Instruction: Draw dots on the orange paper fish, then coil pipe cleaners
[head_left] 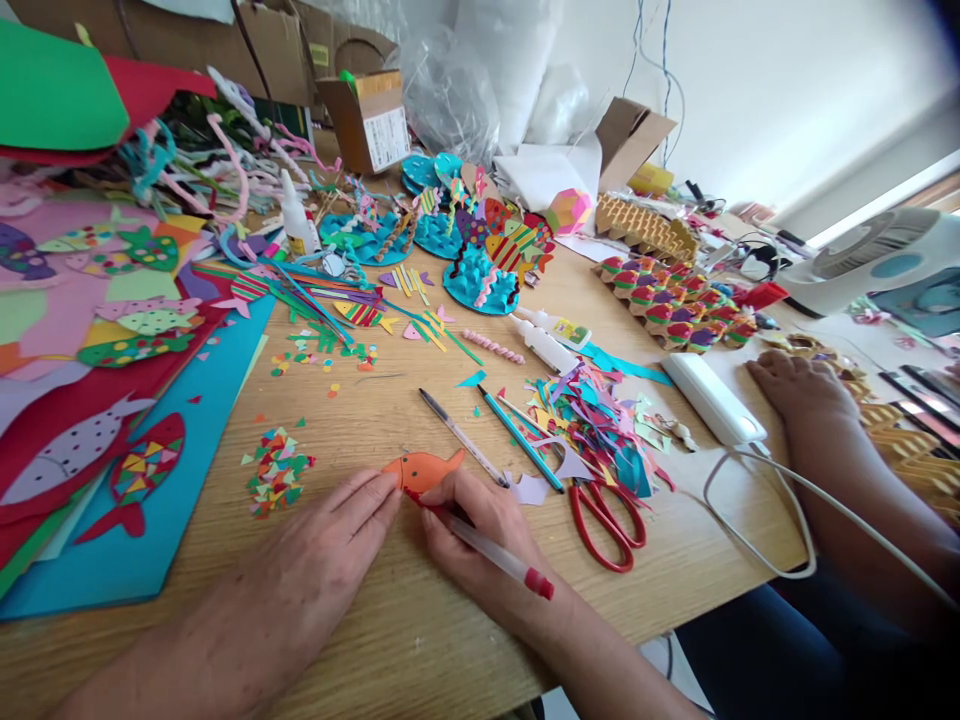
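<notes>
An orange paper fish (426, 470) lies on the wooden table between my hands, with a dark eye and red marks near its lower edge. My left hand (322, 545) holds the fish's left end against the table, fingers together. In a closed writing grip, my right hand (484, 535) holds a red pen (499, 560); its tip is hidden by my fingers at the fish. Beyond them lie a clear-barrelled pen (461, 435) and a blue pen (520, 438). Red-handled scissors (609, 522) rest to the right, partly under paper scraps (592, 420).
Tiny paper pieces (279, 475) lie left of my hands, near blue sheets (150, 560) bearing decorated fish. Glue bottles (544, 345), painted egg cartons (675, 300) and a white power bank (712, 400) with a cable stand farther off. Another person's arm (832, 430) rests at right.
</notes>
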